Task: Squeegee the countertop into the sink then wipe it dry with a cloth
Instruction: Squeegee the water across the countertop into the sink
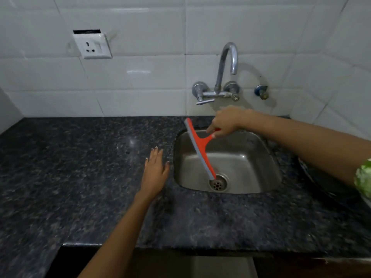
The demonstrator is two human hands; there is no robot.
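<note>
An orange squeegee with a grey rubber blade hangs over the steel sink, its blade slanting from the sink's back left rim down toward the drain. My right hand grips its handle above the sink's back edge. My left hand lies flat and open on the dark speckled granite countertop, just left of the sink. No cloth is in view.
A wall-mounted chrome tap curves over the sink's back. A white power socket sits on the tiled wall at the left. A dark round object rests on the counter right of the sink. The counter's front edge runs below.
</note>
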